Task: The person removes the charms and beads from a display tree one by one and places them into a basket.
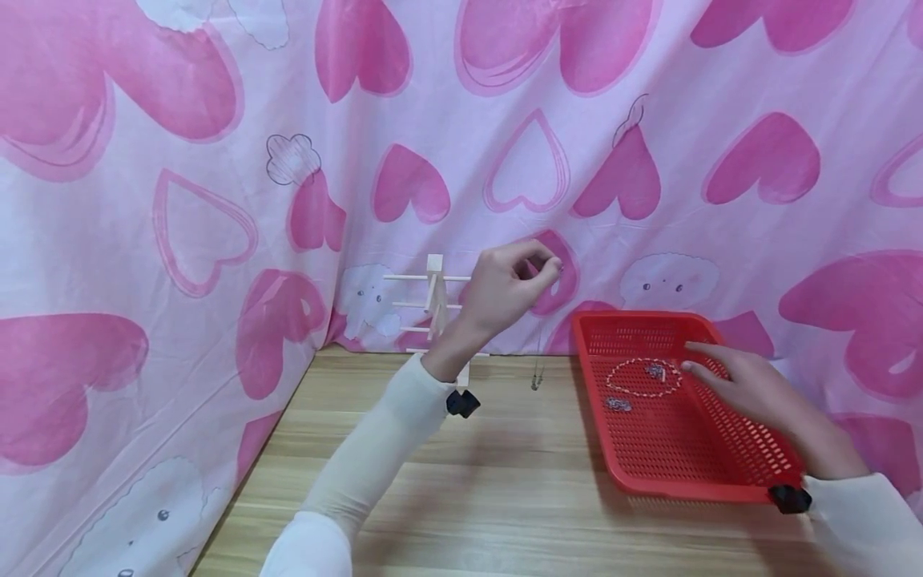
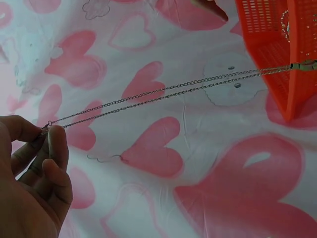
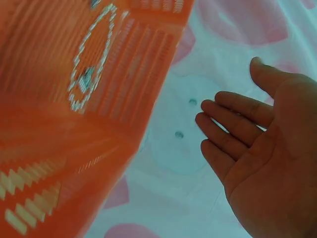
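My left hand (image 1: 508, 288) is raised in front of the curtain and pinches a thin metal chain necklace (image 2: 163, 91) between thumb and fingertips. The doubled chain hangs down, with a small pendant (image 1: 536, 382) at its lower end above the table. Over the right side of the red basket (image 1: 613, 465) hovers my right hand (image 1: 750, 389), its fingers extended and holding nothing. Inside the basket lie a pale beaded necklace (image 1: 644, 394) in a loop and two small heaps of chain, one (image 1: 618, 405) outside the loop and one (image 1: 654, 371) within it.
Behind my left forearm stands a wooden rack (image 1: 435, 266) with several horizontal pegs, partly hidden. The wood-grain table (image 1: 519, 481) meets a pink heart-patterned curtain (image 1: 461, 120) at the back and left.
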